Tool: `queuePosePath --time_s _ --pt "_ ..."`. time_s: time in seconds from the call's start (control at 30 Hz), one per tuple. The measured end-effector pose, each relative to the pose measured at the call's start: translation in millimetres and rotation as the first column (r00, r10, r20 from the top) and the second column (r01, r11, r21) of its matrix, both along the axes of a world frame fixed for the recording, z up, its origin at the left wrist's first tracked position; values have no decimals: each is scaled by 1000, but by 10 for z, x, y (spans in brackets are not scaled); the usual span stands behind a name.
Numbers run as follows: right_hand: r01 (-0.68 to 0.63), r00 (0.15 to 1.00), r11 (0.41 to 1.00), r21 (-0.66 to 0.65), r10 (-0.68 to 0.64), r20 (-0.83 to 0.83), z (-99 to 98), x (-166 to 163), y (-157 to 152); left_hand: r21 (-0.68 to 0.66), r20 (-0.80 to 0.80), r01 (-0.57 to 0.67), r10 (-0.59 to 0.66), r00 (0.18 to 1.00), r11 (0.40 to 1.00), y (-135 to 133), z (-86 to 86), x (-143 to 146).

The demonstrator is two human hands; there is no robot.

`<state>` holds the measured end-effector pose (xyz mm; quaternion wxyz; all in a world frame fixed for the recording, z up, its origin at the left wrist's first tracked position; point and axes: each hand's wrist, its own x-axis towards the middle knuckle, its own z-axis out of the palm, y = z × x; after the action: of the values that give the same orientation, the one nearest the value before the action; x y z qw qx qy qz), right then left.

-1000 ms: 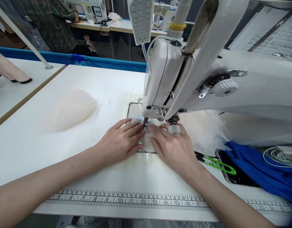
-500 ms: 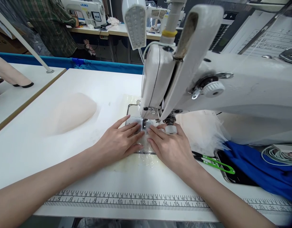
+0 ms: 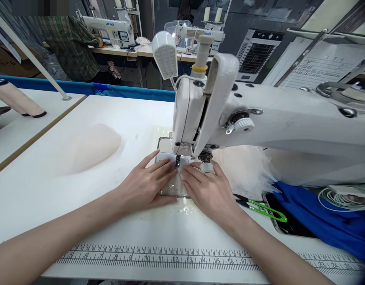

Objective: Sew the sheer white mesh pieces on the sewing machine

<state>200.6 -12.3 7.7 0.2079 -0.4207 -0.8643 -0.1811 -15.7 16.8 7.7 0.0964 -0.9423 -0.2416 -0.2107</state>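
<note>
A white sewing machine (image 3: 277, 118) stands over the table, its presser foot (image 3: 178, 161) between my two hands. My left hand (image 3: 148, 184) lies flat on the left of the foot, fingers stretched and thumb spread towards me. On the other side, my right hand (image 3: 212, 190) rests with extended fingers pointing at the foot, partly behind the white knob (image 3: 206, 168). Both hands' fingertips press down around the clear plate (image 3: 170, 188). Any thin sheer cloth under them is too faint to make out. A pale sheer fabric piece (image 3: 96, 148) lies to the left.
Behind my right hand is a heap of sheer fabric (image 3: 244, 168). Green-handled thread snips (image 3: 268, 211) lie by a phone (image 3: 285, 221) and blue cloth (image 3: 310, 217). A printed ruler (image 3: 158, 257) runs along the front edge. Another person's plaid sleeve (image 3: 81, 33) shows beyond.
The view has tilted up, showing more of the room. My left thumb has spread further from its fingers. Both hands stay beside the presser foot.
</note>
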Motion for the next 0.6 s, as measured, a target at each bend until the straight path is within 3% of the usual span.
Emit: queuePosePath --time_s 0.13,0.23,0.3,0.4,0.6 --pt "-96 993 992 -85 89 -75 68 25 -45 82 28 165 -168 985 983 -38 14 -40" --pt "-149 982 970 -192 123 -140 139 57 -65 129 67 141 -151 986 982 -56 1 -26" --pt "-161 981 959 -231 130 -145 161 69 -69 74 120 99 -108 987 992 -64 -9 2" --pt "-147 988 972 -182 135 -74 135 64 -72 -4 169 58 -56 984 998 -86 -12 41" --pt "-216 976 975 -47 216 -20 60 42 -96 37 53 -6 4 999 999 -165 -34 37"
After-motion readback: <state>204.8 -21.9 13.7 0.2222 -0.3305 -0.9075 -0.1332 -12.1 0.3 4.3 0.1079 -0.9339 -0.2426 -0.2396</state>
